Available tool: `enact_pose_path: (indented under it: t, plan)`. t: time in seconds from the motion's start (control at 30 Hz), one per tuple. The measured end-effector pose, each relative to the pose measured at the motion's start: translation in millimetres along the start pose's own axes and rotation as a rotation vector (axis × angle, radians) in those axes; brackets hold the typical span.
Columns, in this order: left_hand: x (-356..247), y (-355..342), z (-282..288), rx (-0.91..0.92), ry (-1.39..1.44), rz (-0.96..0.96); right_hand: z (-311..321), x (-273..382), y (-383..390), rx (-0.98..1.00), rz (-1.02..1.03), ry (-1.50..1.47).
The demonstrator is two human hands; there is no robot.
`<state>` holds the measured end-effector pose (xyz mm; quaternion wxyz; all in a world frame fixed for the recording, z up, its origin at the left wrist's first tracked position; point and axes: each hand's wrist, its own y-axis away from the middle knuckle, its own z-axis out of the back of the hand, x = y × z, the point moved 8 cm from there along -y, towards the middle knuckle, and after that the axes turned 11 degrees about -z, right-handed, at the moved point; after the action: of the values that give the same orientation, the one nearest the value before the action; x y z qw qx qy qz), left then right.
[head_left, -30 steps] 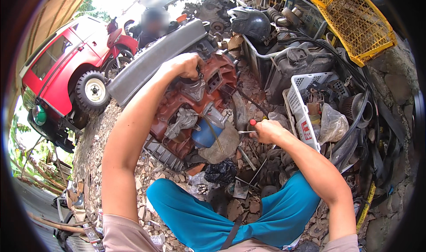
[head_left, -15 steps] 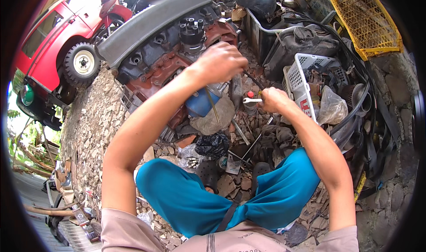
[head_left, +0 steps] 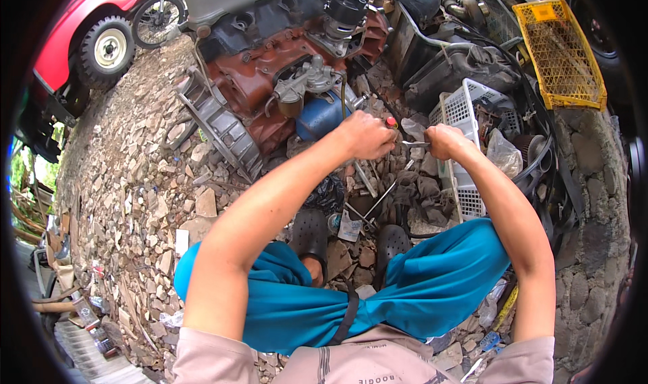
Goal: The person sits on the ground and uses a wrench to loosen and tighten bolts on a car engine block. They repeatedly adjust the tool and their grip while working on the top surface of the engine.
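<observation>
My right hand is closed around a spanner, whose silvery open end points left toward my other hand. Curled into a fist, my left hand is a short way to the left; whatever its fingers hold is hidden. A small red cap shows just beside its knuckles. Beyond that hand sits a reddish-brown engine block with a blue cylindrical filter, a grey metal pump and a black distributor on it.
White plastic baskets with parts stand at the right, near a yellow crate and a stone wall. Rods, dark rags and a black plastic bag lie among the stones. A red vehicle stands at far left.
My left hand has come down from above the engine toward my right hand, which still holds the spanner. The view has shifted, showing the pump on the engine that my arm had covered.
</observation>
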<state>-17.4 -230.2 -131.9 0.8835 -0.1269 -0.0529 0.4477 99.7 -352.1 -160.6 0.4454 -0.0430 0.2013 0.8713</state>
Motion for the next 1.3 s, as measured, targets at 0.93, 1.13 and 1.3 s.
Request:
enact_pose_path:
  t: [0.93, 1.13, 1.3]
  plan:
    - [-75, 79, -315, 0.171, 0.606, 0.814, -241, 11, 10, -0.074, -0.625, -0.826]
    - [-74, 62, -332, 0.098, 0.537, 0.951, -268, 4, -16, 0.022, -0.514, -0.766]
    - [-65, 71, -335, 0.062, 0.669, 1.081, -258, -8, -34, 0.121, -0.442, -0.793]
